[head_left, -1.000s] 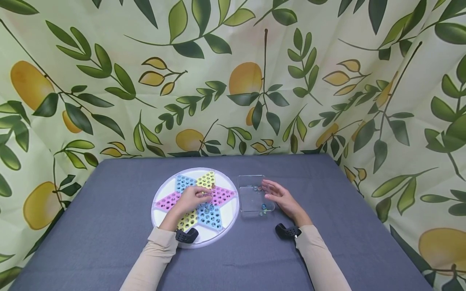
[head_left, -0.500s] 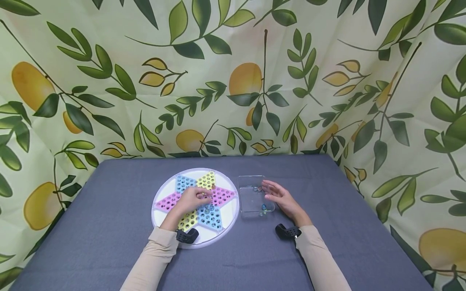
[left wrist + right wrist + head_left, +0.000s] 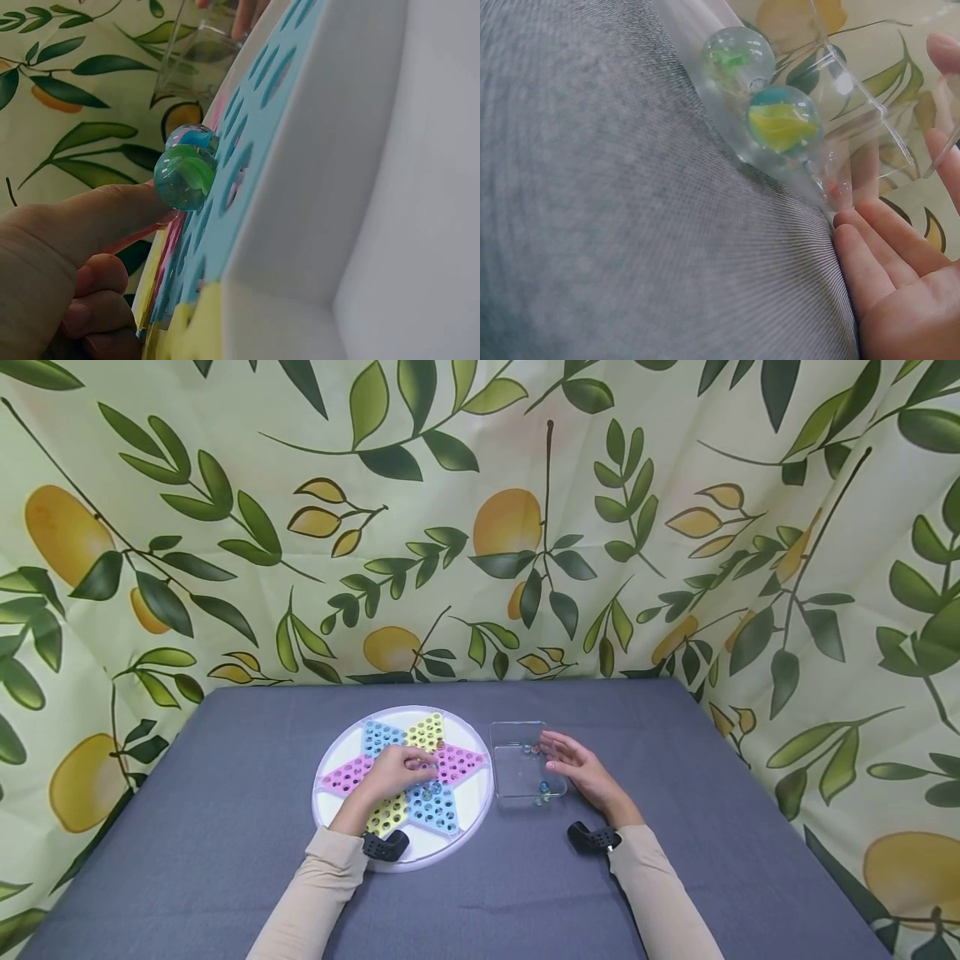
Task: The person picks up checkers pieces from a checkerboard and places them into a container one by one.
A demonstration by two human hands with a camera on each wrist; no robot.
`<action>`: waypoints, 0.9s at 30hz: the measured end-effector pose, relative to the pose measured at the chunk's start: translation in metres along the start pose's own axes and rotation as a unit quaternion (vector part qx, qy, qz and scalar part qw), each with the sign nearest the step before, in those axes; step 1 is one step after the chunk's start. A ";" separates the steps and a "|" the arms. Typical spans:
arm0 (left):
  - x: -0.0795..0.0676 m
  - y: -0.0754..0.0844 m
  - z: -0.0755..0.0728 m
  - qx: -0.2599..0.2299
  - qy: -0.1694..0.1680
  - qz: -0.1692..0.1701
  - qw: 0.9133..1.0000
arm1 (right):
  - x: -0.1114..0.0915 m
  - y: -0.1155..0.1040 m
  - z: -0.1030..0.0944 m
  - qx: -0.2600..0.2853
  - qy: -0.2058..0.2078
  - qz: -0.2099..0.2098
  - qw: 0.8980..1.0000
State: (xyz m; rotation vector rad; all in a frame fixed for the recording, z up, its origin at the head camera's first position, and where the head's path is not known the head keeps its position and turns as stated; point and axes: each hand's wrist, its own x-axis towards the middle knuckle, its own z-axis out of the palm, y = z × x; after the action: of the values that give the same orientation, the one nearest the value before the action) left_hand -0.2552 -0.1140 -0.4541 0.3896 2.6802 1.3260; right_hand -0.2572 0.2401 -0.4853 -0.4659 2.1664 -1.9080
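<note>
My left hand (image 3: 397,770) is over the middle of a round white Chinese checkers board (image 3: 330,810) with a coloured star of holes. In the left wrist view, its thumb (image 3: 112,214) reaches toward a green-swirled marble (image 3: 184,178) on the blue section, with a blue-swirled marble (image 3: 193,137) behind it. The other fingers curl below. The fingertips are hidden behind the green marble, so I cannot tell whether they pinch anything. My right hand (image 3: 585,768) rests beside the clear plastic box (image 3: 517,796), fingers loosely extended at its right wall. A yellow-and-blue marble (image 3: 783,120) lies inside.
A pale green marble (image 3: 738,58) sits near the yellow one in the box, and several more lie toward its back. The box stands right of the board on a grey cloth-covered table (image 3: 495,902). A leaf-and-fruit patterned curtain (image 3: 450,568) hangs behind.
</note>
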 end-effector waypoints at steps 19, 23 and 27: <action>-0.003 0.014 -0.001 -0.008 -0.004 0.011 1.000 | 0.000 0.000 0.000 0.010 0.003 -0.002 1.000; -0.003 0.019 -0.001 -0.016 -0.006 0.017 1.000 | 0.000 0.000 0.000 0.007 0.004 0.001 1.000; -0.004 0.025 -0.001 -0.017 -0.007 0.029 0.999 | 0.000 -0.001 0.000 0.000 0.004 0.002 1.000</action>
State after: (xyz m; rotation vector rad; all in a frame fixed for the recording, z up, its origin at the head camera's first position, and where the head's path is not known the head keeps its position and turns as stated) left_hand -0.2474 -0.1015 -0.4337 0.4745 2.6502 1.3764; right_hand -0.2571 0.2400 -0.4848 -0.4557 2.1699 -1.9114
